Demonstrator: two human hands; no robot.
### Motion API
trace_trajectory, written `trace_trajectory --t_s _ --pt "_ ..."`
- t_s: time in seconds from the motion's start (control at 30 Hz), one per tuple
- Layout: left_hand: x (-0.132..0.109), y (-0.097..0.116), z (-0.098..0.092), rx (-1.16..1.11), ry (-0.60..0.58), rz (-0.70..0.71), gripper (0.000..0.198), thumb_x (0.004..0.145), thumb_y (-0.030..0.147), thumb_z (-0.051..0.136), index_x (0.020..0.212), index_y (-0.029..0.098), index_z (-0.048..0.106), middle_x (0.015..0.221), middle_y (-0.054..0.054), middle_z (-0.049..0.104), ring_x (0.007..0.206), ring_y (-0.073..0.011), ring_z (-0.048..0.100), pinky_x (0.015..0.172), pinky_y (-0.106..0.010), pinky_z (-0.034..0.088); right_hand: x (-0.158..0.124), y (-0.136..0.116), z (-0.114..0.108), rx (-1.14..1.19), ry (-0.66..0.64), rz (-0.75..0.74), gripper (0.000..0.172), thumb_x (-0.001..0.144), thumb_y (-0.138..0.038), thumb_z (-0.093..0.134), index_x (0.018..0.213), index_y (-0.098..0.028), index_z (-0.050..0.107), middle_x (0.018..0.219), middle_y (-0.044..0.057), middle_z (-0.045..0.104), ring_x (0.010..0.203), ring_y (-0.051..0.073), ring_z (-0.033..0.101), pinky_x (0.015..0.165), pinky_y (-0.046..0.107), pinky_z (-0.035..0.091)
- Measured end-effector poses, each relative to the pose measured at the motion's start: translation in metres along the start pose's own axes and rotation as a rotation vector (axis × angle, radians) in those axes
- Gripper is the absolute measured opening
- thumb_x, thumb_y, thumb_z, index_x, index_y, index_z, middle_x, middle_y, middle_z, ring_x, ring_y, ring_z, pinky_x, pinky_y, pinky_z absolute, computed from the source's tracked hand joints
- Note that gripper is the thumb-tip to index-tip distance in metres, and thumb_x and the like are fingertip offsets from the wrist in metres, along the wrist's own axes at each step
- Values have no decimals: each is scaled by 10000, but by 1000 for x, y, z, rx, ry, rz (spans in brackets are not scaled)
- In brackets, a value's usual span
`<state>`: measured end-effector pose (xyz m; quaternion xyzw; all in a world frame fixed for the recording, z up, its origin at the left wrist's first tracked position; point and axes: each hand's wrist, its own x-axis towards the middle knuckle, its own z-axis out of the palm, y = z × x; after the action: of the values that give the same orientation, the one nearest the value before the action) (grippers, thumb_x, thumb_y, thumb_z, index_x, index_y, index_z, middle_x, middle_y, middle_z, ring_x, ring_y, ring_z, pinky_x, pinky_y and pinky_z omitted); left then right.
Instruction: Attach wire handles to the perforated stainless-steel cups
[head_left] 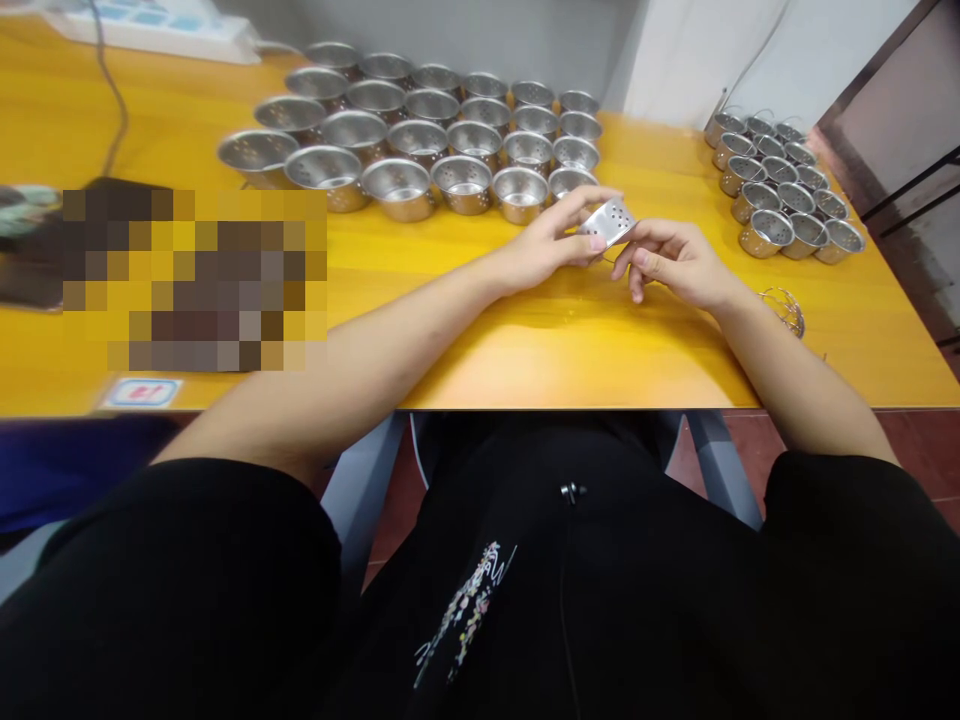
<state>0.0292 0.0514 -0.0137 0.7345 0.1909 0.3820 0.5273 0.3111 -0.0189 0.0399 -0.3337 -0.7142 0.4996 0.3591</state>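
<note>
My left hand [551, 242] grips a small perforated steel cup [611, 222] and holds it tilted just above the yellow table [525, 340]. Thumb and fingers are wrapped round the cup's side. My right hand [675, 265] is beside it, its curled fingertips touching the cup's lower right edge. A thin wire piece seems to be at those fingertips, but I cannot make it out clearly.
Several rows of the same steel cups [420, 140] stand at the back middle. A smaller group with wire handles [784, 185] is at the back right. A wire piece [786, 308] lies by my right forearm. A power strip [161, 28] is at the back left.
</note>
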Motion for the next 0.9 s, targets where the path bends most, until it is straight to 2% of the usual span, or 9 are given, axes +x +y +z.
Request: trace_trajectory --t_s 0.13,0.3,0.47,0.63,0.73,0.8,0.9 --pt "3 -1 -1 8 -2 -12 1207 770 1094 1011 1731 410 755 1718 -128 765 1603 -499 764 1263 -693 735 0 0 0 -26 -12 -28 789 866 -928 1134 1280 -285 943 1007 37 927 607 155 737 625 332 688" --pt "4 4 3 112 -26 50 1385 681 1040 1124 1791 303 747 1724 -147 772 1682 -531 733 1473 -726 576 0 0 2 -82 -73 -89 703 1012 -891 1049 1259 -236 984 950 27 913 611 138 743 640 295 684" --pt "6 -6 0 249 3 122 1406 646 961 1182 1817 327 732 1864 -151 698 1806 -582 617 1579 -758 433 -4 -6 4 -139 -110 -88 684 1076 -893 986 1142 -212 992 769 11 826 637 161 759 697 296 707" --pt "11 -22 -6 296 -52 177 1428 700 941 1154 1875 288 673 1870 -192 702 1759 -578 652 1559 -759 454 -4 -6 6 -190 -75 -88 719 1073 -936 959 1112 -219 985 765 24 827 658 175 762 714 314 715" --pt "12 -26 -6 274 -21 167 1478 687 951 1159 1886 263 637 1883 -210 677 1763 -578 648 1558 -743 466 -1 2 5 -193 54 -127 739 1053 -988 936 1089 -250 965 896 49 887 672 173 757 693 327 717" --pt "13 -29 -5 236 4 141 1497 665 952 1166 1881 268 623 1888 -210 660 1748 -575 661 1527 -737 510 1 7 3 -201 141 -155 743 1048 -1010 920 1108 -270 959 954 57 896 681 176 752 677 337 713" --pt "14 -33 -5 174 8 92 1441 705 894 1156 1886 288 595 1914 -213 618 1707 -558 692 1416 -731 622 4 13 -2 -246 193 -186 724 1068 -1006 900 1119 -286 961 962 60 856 690 182 739 659 349 700"
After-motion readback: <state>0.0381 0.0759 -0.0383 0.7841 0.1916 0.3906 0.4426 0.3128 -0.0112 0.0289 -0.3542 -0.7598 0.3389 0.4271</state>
